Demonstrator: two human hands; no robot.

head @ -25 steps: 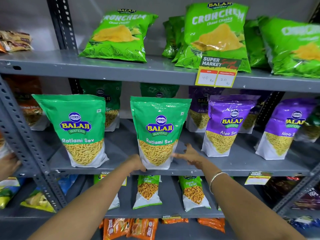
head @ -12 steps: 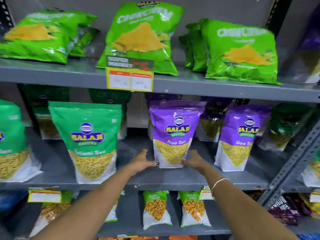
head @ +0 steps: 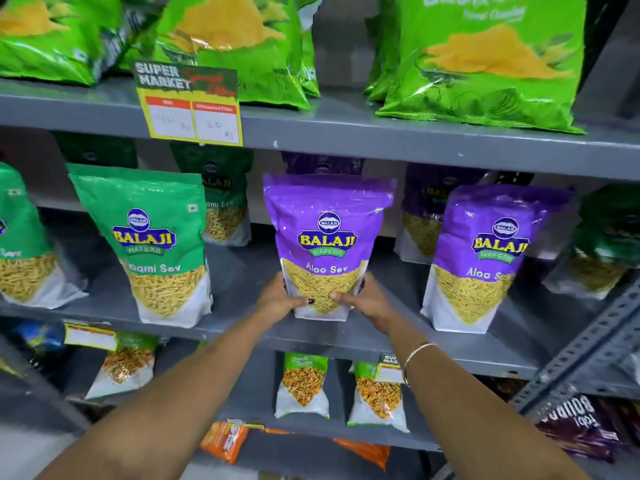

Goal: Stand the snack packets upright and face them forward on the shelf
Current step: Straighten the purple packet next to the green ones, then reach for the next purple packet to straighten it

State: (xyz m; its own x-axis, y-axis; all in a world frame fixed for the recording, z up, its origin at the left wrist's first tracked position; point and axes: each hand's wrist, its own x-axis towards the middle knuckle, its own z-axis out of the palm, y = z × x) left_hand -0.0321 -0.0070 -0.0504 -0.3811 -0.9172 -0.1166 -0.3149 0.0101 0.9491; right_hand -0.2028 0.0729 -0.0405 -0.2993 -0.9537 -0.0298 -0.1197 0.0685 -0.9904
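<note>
While gripped low at both sides, the purple Aloo Sev packet (head: 325, 244) is stood upright.
Left hand (head: 282, 299) and right hand (head: 363, 301) are closed around the light, soft, crinkly pouch; its firmer base is judged safest.

Handwritten prices on yellow price tag (head: 194, 109) too blurred to read. Green packet at far left (head: 20, 244) cut by frame edge. Back-row packets (head: 225, 202) in shadow, half hidden. Hands (head: 277, 299) cover purple packet (head: 327, 237) lower corners.
</note>
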